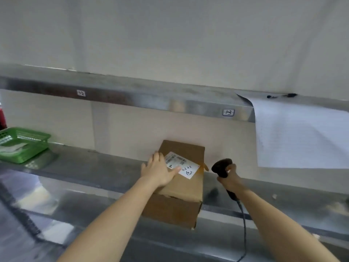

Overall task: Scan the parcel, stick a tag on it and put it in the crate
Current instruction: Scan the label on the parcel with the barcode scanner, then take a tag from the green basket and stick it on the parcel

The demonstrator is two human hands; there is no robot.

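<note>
A brown cardboard parcel (186,188) stands on the steel counter (98,171), against the wall. A white shipping label (186,164) with barcodes and handwriting lies on its top face. My left hand (159,170) rests flat on the parcel's top, fingers spread and touching the label's left edge. My right hand (229,178) grips a black corded barcode scanner (221,166) just right of the parcel, its head level with the label. A green plastic crate (28,148) sits at the far left of the counter, holding something white.
A steel shelf (132,97) runs overhead with small tags marked on its front edge. A white sheet of paper (298,137) hangs from it on the right. The scanner cable (243,224) trails down over the counter's front. A red object (2,118) stands behind the crate.
</note>
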